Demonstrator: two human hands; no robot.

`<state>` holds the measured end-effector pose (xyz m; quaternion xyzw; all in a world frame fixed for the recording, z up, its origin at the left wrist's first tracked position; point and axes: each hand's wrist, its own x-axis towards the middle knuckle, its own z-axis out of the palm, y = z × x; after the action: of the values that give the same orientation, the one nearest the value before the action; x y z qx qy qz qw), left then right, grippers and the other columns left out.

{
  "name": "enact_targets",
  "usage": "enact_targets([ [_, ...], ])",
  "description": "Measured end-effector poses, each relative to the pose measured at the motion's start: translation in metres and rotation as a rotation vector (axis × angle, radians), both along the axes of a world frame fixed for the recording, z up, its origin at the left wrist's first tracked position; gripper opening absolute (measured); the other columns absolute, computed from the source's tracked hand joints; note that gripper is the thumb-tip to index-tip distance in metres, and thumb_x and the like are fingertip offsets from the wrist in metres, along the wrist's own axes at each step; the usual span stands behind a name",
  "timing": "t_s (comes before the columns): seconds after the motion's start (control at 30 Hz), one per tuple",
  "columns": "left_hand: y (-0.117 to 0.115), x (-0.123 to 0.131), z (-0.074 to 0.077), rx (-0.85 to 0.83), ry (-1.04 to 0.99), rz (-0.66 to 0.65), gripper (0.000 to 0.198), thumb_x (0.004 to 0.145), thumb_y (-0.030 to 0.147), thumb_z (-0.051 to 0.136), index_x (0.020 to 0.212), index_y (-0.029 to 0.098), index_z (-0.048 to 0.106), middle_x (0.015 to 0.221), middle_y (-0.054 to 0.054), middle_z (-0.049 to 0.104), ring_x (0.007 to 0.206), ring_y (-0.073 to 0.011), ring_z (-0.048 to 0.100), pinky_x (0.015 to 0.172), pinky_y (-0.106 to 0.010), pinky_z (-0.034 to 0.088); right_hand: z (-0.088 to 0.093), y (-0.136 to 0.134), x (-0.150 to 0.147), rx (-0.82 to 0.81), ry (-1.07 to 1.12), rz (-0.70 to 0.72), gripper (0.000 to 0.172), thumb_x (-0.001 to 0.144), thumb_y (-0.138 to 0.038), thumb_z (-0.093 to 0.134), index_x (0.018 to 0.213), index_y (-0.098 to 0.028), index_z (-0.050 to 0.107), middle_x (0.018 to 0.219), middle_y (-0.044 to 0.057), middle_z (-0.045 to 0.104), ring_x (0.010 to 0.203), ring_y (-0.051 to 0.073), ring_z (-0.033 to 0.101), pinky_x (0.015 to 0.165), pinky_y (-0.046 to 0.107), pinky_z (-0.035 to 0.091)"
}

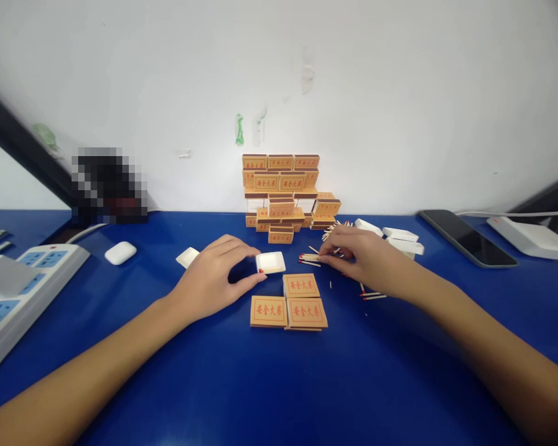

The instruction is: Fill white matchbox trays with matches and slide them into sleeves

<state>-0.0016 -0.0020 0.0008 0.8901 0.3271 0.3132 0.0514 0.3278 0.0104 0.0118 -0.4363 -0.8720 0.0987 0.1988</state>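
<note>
My left hand (218, 269) grips a small white matchbox tray (270, 259) between thumb and fingers, at the tray's left end. A few red-tipped matches lie along the tray's near side. To the right, my right hand (360, 257) pinches several matches (309, 257), their red heads pointing left toward the tray. Behind and under its fingers lies a loose heap of matches (332, 231), partly hidden. Nearer to me, three tan matchbox sleeves (302, 285) with red lettering lie side by side. Another white tray (186, 257) sits beyond my left hand, partly covered by it.
Stacked matchboxes (279, 183) stand against the wall. Several white trays (400, 235) lie behind my right hand, beside a dark phone (467, 237) and a white device (530, 236). At left are a white earbud case (120, 253) and a power strip (32, 279). Stray matches (372, 296) lie near my right wrist.
</note>
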Motion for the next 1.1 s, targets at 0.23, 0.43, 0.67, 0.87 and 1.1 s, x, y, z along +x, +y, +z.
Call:
enact_targets([
  [0.23, 0.000, -0.001, 0.001, -0.003, 0.011, -0.010, 0.026, 0.097, 0.034, 0.076, 0.118, 0.020, 0.070, 0.108, -0.007, 0.075, 0.104, -0.0251, 0.068, 0.092, -0.044, 0.058, 0.008, 0.001, 0.013, -0.054, -0.055, -0.038, 0.021, 0.101, -0.041, 0.058, 0.097, -0.028, 0.074, 0.087, 0.004, 0.073, 0.075, 0.021, 0.062, 0.067, 0.036, 0.046],
  [0.43, 0.001, -0.001, 0.000, 0.005, 0.018, -0.001, 0.025, 0.097, 0.035, 0.075, 0.116, 0.019, 0.070, 0.106, -0.008, 0.075, 0.103, -0.0254, 0.067, 0.092, -0.045, 0.058, 0.018, -0.001, 0.023, -0.089, -0.083, -0.145, 0.022, 0.097, -0.042, 0.060, 0.098, -0.026, 0.075, 0.088, 0.005, 0.070, 0.070, 0.020, 0.059, 0.063, 0.035, 0.044],
  [0.67, 0.000, 0.000, 0.000, -0.004, 0.013, -0.009, 0.025, 0.098, 0.034, 0.075, 0.117, 0.020, 0.069, 0.108, -0.008, 0.075, 0.105, -0.0256, 0.068, 0.092, -0.044, 0.057, 0.008, -0.005, 0.009, -0.020, -0.075, -0.026, 0.022, 0.102, -0.035, 0.054, 0.099, -0.025, 0.074, 0.100, 0.008, 0.068, 0.085, 0.022, 0.064, 0.073, 0.037, 0.049],
  [0.87, 0.001, -0.001, 0.001, 0.006, 0.016, -0.007, 0.025, 0.098, 0.035, 0.075, 0.118, 0.020, 0.070, 0.107, -0.008, 0.076, 0.103, -0.0259, 0.068, 0.092, -0.045, 0.058, 0.005, -0.004, 0.009, -0.038, -0.097, -0.015, 0.021, 0.101, -0.033, 0.053, 0.088, -0.024, 0.067, 0.098, 0.009, 0.068, 0.086, 0.023, 0.064, 0.074, 0.040, 0.051],
  [1.1, 0.000, 0.000, 0.002, 0.006, 0.010, -0.009, 0.025, 0.097, 0.034, 0.074, 0.118, 0.020, 0.071, 0.108, -0.008, 0.076, 0.103, -0.0262, 0.069, 0.092, -0.047, 0.059, 0.005, -0.004, 0.009, -0.055, -0.145, -0.035, 0.021, 0.102, -0.032, 0.049, 0.089, -0.024, 0.064, 0.098, 0.009, 0.066, 0.084, 0.024, 0.064, 0.072, 0.040, 0.051],
])
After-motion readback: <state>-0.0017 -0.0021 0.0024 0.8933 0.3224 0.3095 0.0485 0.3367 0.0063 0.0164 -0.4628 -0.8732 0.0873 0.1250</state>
